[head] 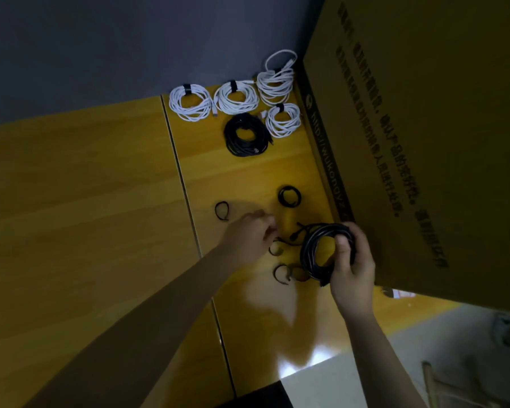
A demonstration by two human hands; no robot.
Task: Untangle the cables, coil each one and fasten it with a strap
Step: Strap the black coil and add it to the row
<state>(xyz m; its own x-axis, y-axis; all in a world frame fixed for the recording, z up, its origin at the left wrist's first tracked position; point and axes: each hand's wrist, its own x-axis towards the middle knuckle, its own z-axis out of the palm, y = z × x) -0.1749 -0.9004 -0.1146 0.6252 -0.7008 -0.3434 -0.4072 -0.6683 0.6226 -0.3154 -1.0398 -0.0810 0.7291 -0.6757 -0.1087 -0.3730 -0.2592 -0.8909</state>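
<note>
My right hand (352, 260) grips a coiled black cable (315, 248) just above the wooden table (100, 201), thumb across the loops. My left hand (249, 234) reaches over the table with fingers curled toward a small black strap (276, 248); the hand is blurred and I cannot tell whether it touches the strap. More loose black straps lie around: one curled strap (222, 210) to the left, a ring-shaped strap (289, 196) beyond, another strap (281, 273) nearer me. At the far edge lie several white coils (190, 103) with black straps and one black coil (246, 134).
A large cardboard box (418, 128) stands along the right side of the table, close to my right hand. A seam (183, 178) runs between two table panels. Grey wall lies beyond the table; pale floor shows at the lower right.
</note>
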